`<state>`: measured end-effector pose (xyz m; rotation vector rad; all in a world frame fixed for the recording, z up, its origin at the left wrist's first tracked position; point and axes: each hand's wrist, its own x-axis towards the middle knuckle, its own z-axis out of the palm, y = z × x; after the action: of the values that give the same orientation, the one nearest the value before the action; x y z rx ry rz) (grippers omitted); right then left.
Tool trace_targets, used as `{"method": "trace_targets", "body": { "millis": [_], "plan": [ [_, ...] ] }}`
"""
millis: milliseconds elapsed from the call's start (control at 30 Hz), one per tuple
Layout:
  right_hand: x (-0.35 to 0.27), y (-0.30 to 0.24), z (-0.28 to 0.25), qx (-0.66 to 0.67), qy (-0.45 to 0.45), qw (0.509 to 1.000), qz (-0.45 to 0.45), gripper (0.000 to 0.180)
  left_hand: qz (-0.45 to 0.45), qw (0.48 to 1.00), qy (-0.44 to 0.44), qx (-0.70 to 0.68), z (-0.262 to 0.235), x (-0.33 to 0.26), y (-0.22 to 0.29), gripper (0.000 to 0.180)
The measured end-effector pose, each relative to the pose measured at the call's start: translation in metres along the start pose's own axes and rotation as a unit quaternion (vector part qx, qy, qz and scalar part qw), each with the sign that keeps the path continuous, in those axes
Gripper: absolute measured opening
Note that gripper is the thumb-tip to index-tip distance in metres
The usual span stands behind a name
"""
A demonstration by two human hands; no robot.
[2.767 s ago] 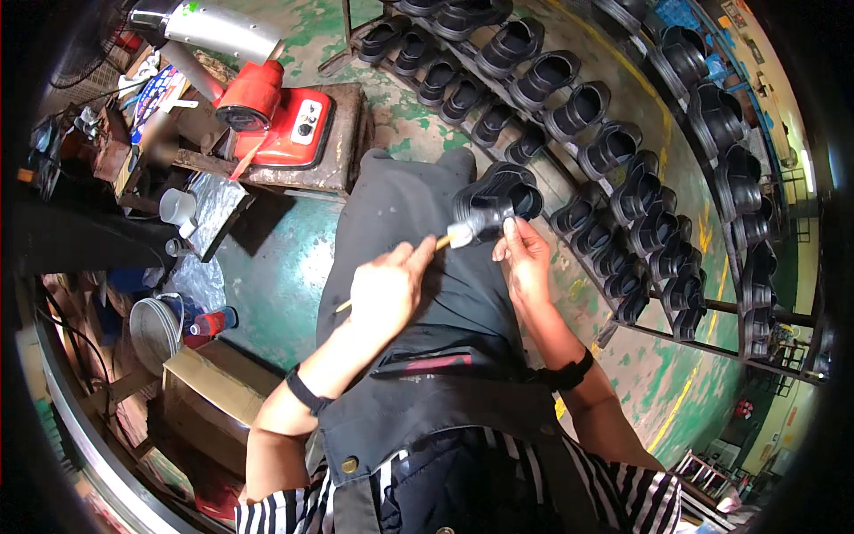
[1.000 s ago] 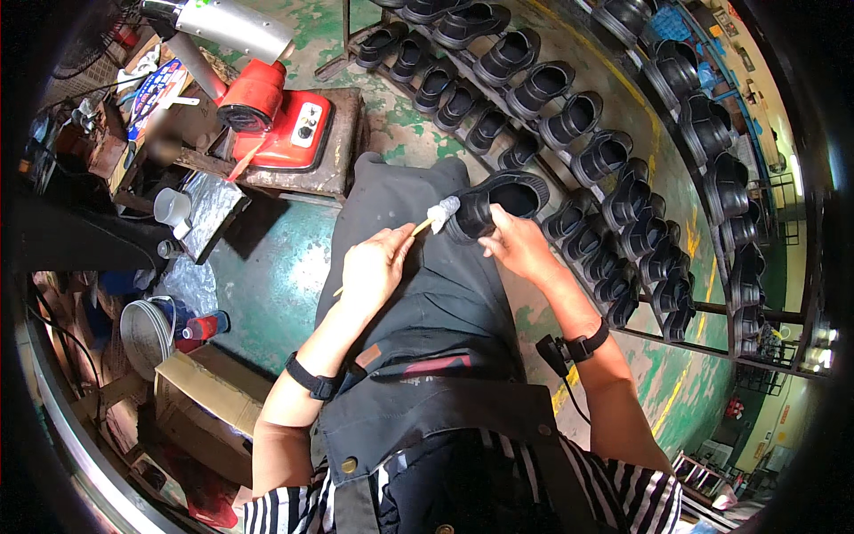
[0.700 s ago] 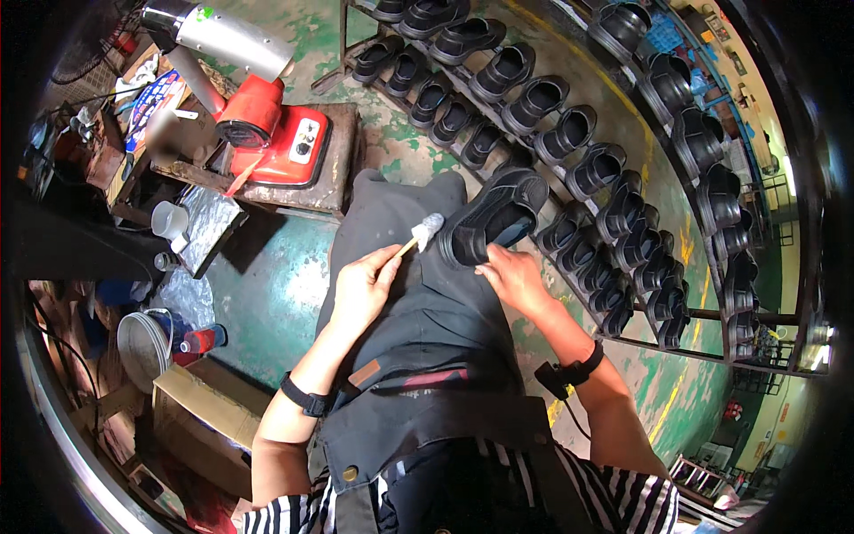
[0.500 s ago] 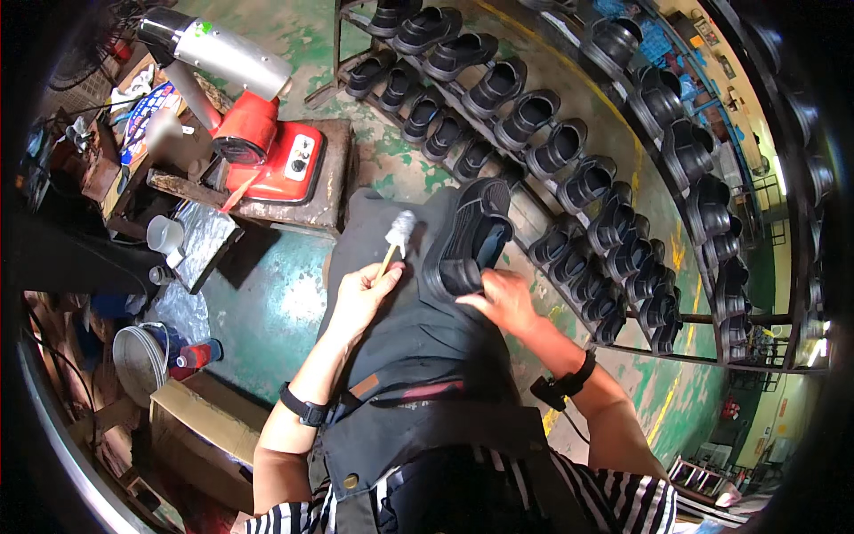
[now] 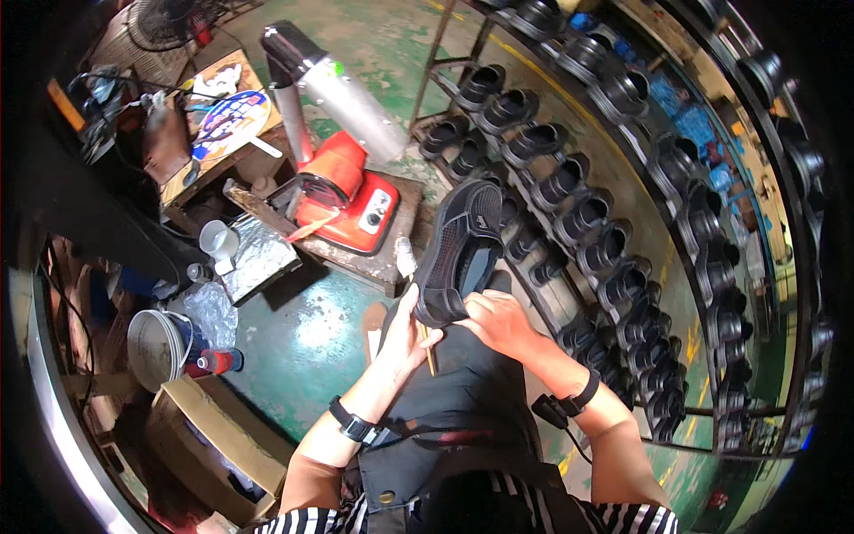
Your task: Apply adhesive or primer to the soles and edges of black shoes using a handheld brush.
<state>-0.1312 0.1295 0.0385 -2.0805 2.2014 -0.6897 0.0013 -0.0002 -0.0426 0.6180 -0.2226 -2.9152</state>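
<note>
My right hand (image 5: 498,322) grips a black mesh shoe (image 5: 461,249) by its heel, held up in front of me with the toe pointing away. My left hand (image 5: 405,334) holds a thin wooden-handled brush (image 5: 407,267) whose whitish bristle tip sticks up beside the shoe's left side. Both hands are over my lap, which is covered by a dark apron (image 5: 454,400). Each wrist wears a black band.
A long metal rack (image 5: 623,249) of several black shoes runs to the right. A red machine (image 5: 347,200) with a silver tube sits on a low bench ahead-left, beside a foil-covered tray (image 5: 258,258) and a cup. A cardboard box (image 5: 213,436) and a bucket stand at the left.
The shoe has been lifted and turned upright, toe away from me. My left hand with the brush has come in beside the shoe's heel. My head has tilted up, showing more of the bench.
</note>
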Motion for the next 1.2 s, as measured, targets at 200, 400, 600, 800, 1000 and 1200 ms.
{"method": "trace_targets", "body": {
  "millis": [200, 400, 600, 800, 1000, 1200],
  "plan": [
    [0.052, 0.004, 0.012, 0.002, 0.002, 1.0, -0.028, 0.022, 0.048, 0.999, -0.006, -0.021, -0.012, 0.016, 0.034, 0.044],
    [0.074, 0.006, 0.006, 0.133, 0.042, 0.99, 0.014, 0.021, 0.083, 0.995, -0.059, -0.02, -0.007, 0.023, 0.046, 0.05],
    [0.079, 0.091, 0.004, 0.344, 0.334, 0.811, 0.335, 0.044, 0.0, 0.991, -0.109, -0.076, 0.009, 0.019, 0.06, 0.064],
    [0.074, 0.152, 0.026, 0.705, 0.365, 0.49, 0.361, 0.034, -0.054, 0.986, -0.108, -0.113, 0.027, 0.019, 0.07, 0.063],
    [0.082, 0.151, 0.026, 0.711, 0.376, 0.494, 0.331, 0.036, -0.035, 0.989, -0.099, -0.109, 0.038, 0.029, 0.088, 0.059],
    [0.099, 0.163, 0.029, 0.709, 0.377, 0.507, 0.313, 0.033, 0.009, 0.992, -0.102, -0.079, 0.033, 0.045, 0.099, 0.059]
  ]
}}
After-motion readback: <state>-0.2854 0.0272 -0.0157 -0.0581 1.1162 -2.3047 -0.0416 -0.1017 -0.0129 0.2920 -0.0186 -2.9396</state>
